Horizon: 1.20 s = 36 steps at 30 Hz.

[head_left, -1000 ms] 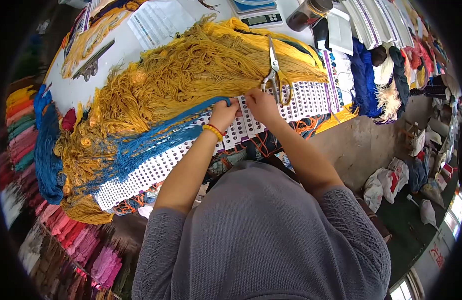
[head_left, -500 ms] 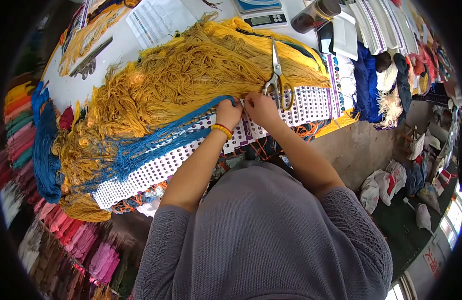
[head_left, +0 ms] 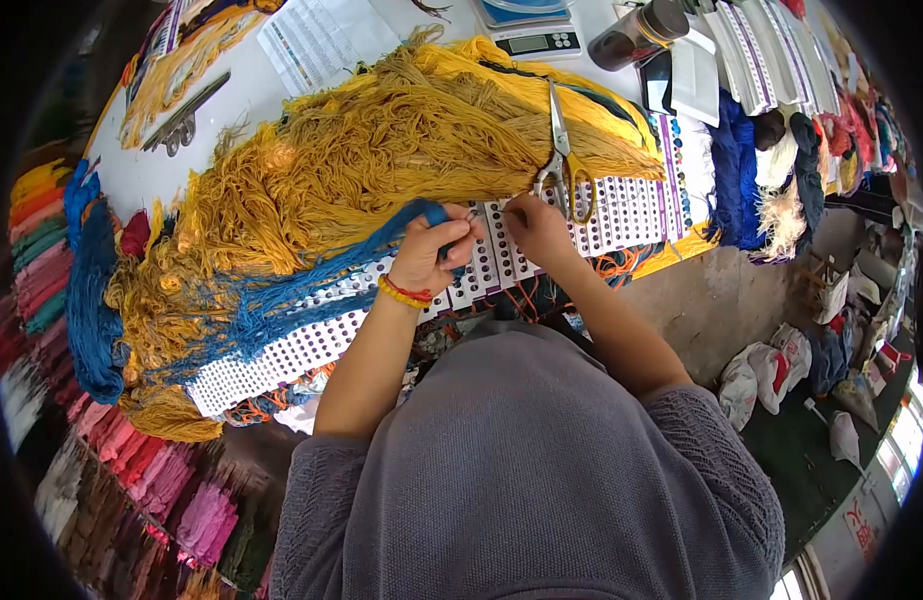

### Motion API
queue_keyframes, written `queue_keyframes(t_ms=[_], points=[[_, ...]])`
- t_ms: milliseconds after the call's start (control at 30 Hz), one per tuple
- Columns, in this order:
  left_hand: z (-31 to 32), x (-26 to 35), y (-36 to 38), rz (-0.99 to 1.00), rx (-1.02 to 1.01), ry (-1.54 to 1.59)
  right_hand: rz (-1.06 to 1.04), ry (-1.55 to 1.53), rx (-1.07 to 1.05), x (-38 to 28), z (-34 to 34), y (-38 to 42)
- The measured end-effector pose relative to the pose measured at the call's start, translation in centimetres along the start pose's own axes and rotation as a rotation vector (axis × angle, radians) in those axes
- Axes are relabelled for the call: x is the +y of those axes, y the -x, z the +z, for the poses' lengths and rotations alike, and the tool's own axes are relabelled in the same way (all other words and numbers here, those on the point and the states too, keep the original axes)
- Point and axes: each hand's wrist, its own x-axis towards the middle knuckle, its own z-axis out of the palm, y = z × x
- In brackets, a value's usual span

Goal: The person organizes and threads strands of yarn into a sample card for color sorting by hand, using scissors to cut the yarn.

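Left hand [head_left: 428, 255] has drawn back, gripping blue yarn [head_left: 311, 275]; right hand [head_left: 534, 222] pinches by scissors [head_left: 562, 150].

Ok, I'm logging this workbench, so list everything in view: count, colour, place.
yellow yarn: one big heap, ochre, across table centre
blue yarn strand: one bundle, blue, from heap to left hand
punched cards: long row, white, along near edge
scissors: one, yellow handles, on heap
scale: one, far edge
jar: one, dark, far right
yarn skeins: many, mixed colours, left
left hand: grips blue strand
right hand: fingertips on cards
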Motion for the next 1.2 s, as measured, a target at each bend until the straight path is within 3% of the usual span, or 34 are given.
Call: queue_keyframes(t_ms=[100, 167, 267, 500, 533, 600, 633, 700, 767, 800, 833, 867, 933, 967, 1000, 1067, 1100, 1133, 1167, 1200], points=[[-0.1, 0.4, -0.5, 0.036, -0.031, -0.015, 0.074, -0.065, -0.027, -0.1, 0.0, 0.1], [-0.8, 1.0, -0.1, 0.172, 0.098, -0.403, 0.083, -0.05, -0.02, -0.1, 0.1, 0.2], [-1.1, 2.0, 1.3, 0.274, 0.18, -0.292, 0.03, -0.038, 0.019, 0.0, 0.6, 0.3], [-0.4, 2.7, 2.3, 0.197, 0.003, -0.085, -0.015, 0.023, 0.087, 0.4, 1.4, 0.5], [-0.4, 2.6, 2.2, 0.197, 0.002, -0.084, 0.058, -0.058, 0.06, 0.2, 1.3, 0.6], [-0.3, 2.1, 1.3, 0.019, -0.018, -0.155, 0.13, -0.138, 0.033, -0.4, 1.0, 0.8], [-0.7, 1.2, 0.2, -0.069, 0.001, -0.28, 0.144, -0.39, 0.003, -0.5, 0.8, 1.0], [-0.6, -1.9, -2.2, 0.016, 0.078, -0.877, 0.156, -0.758, -0.047, -2.1, 0.4, 1.7], [-1.3, -3.0, -3.2, 0.02, 0.027, -0.979, 0.139, -0.749, -0.048, -2.7, 0.6, 2.1], [-2.0, -3.1, -3.1, 0.132, 0.104, -1.166, 0.122, -0.741, -0.045, -2.9, 0.6, 2.2], [-2.8, -3.0, -3.0, 0.247, 0.183, -1.35, 0.066, -0.5, 0.047, -1.7, 1.6, 2.1], [-3.5, -2.7, -2.0, 0.478, 0.276, -1.252, 0.05, -0.441, 0.079, -1.3, 2.1, 2.1], [-5.0, 0.8, 1.1, 0.216, 0.4, -1.017, -0.013, -0.275, 0.146, 0.2, 3.3, 2.3], [-7.3, 2.9, 3.1, 0.117, 0.337, -0.646, -0.015, -0.276, 0.148, -0.1, 3.3, 2.3], [-7.0, 4.6, 5.5, 0.261, 0.374, -0.537, 0.005, -0.256, 0.179, -0.7, 3.4, 2.5], [-8.9, 9.9, 10.5, 0.305, 0.487, -0.228, 0.048, -0.219, 0.216, -1.4, 3.5, 2.6], [-9.6, 12.6, 13.5, 0.421, 0.534, -0.255, 0.047, -0.216, 0.221, -1.2, 3.6, 2.6], [-10.3, 15.3, 16.3, 0.584, 0.704, -0.278, 0.043, -0.225, 0.226, -0.7, 3.9, 2.6], [-15.7, 18.8, 20.7, 0.612, 0.714, -0.318, 0.038, -0.233, 0.231, -0.2, 4.1, 2.5], [-19.4, 22.0, 24.3, 0.709, 0.909, -0.295, 0.042, -0.34, 0.245, 0.0, 4.0, 2.3]])
